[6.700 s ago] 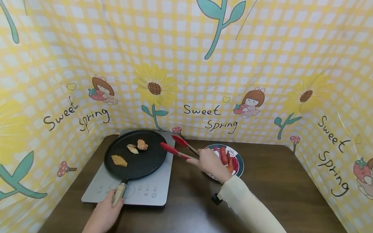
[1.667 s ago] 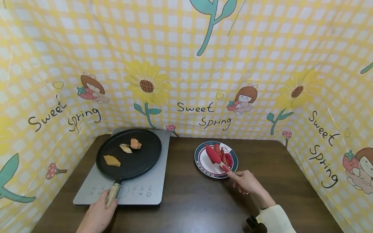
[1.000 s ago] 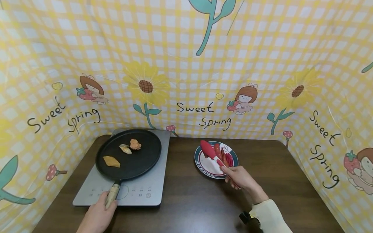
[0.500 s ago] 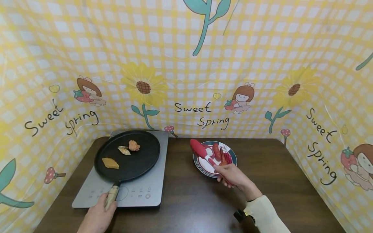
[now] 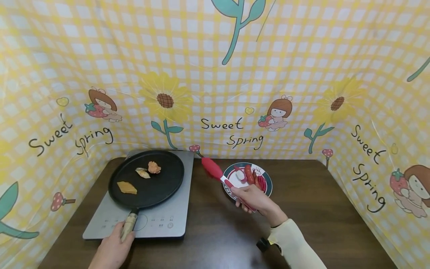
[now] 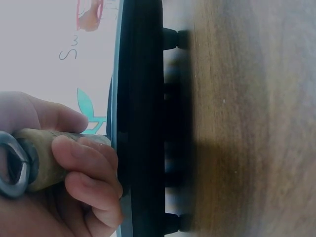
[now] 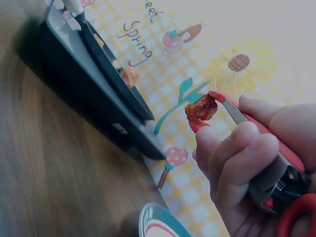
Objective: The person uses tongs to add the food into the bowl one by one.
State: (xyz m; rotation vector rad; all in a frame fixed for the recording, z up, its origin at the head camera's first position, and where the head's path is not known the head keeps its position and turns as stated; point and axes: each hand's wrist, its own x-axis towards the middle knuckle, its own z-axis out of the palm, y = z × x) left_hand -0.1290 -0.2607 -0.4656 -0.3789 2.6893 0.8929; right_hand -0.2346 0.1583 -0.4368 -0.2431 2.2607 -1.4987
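My left hand (image 5: 112, 244) grips the pale handle (image 5: 129, 226) of a flat black pan (image 5: 161, 192) at the left. With my right hand (image 5: 253, 200) I hold red-tipped tongs (image 5: 213, 169), raised between plate and pan. Pinched in their tips is a glossy reddish-brown piece of food (image 7: 201, 107), plain in the right wrist view. In the pan lie a flat yellow-orange piece (image 5: 127, 188), a striped shell-like piece (image 5: 142, 173) and a lumpy orange-brown piece (image 5: 154, 167). Below the tongs, a plate (image 5: 270, 183) bears a red sausage (image 5: 248, 173) and other red food.
The pan stands on a silver induction cooker (image 5: 179, 224). Brown wooden tabletop (image 5: 215, 239) lies between cooker and plate and along the right side. A yellow checked cloth (image 5: 215, 86) hangs behind and at both sides.
Spread tongs near the pan first went to the plate and closed. They have since moved left off the plate toward the pan, carrying the reddish-brown piece. My left hand stays on the handle.
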